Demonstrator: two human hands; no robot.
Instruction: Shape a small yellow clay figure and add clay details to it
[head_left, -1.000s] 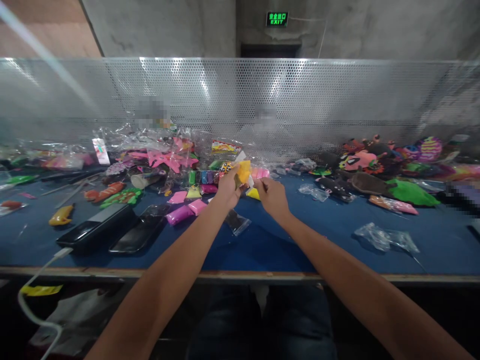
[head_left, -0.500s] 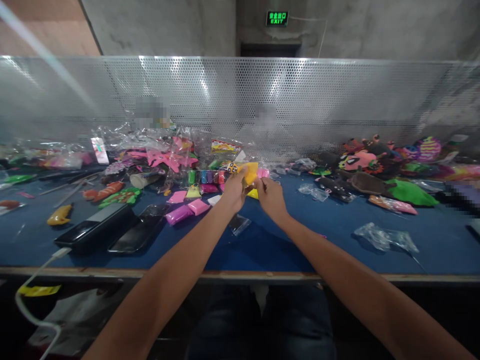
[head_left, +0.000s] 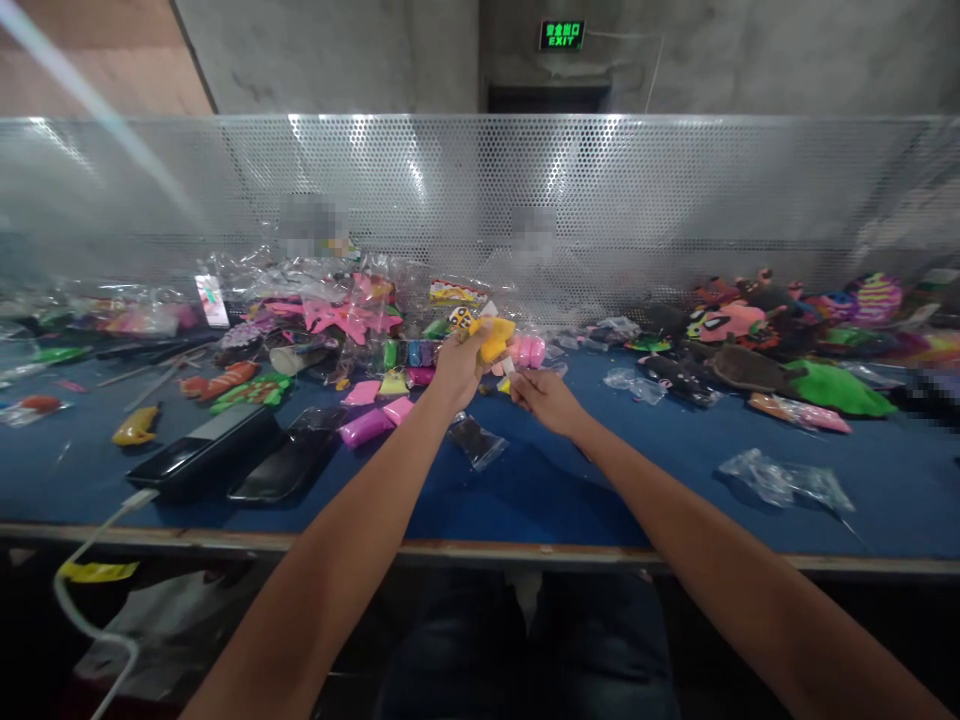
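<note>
My left hand (head_left: 459, 370) is closed on a yellow clay piece (head_left: 495, 341), held above the table. A small patterned bit (head_left: 460, 319) in yellow, black and white shows at the top of that hand; whether it joins the clay piece I cannot tell. The fingertips of my right hand (head_left: 547, 398) pinch a small white strip (head_left: 508, 366) just below the yellow piece. Beneath my hands lies a clear packet with dark contents (head_left: 478, 443). Pink and purple clay packets (head_left: 366, 427) rest left of my left wrist.
A black device (head_left: 206, 450) with a white cable and a dark phone (head_left: 285, 462) lie on the left of the blue table (head_left: 525, 510). Crumpled clear plastic (head_left: 780, 482) is at the right. Colourful clay figures (head_left: 735, 322) are heaped before a perforated metal screen (head_left: 637, 200).
My right hand has drawn slightly down and away from the yellow clay piece, and the white strip now shows in its fingers. The whole view has shifted a little.
</note>
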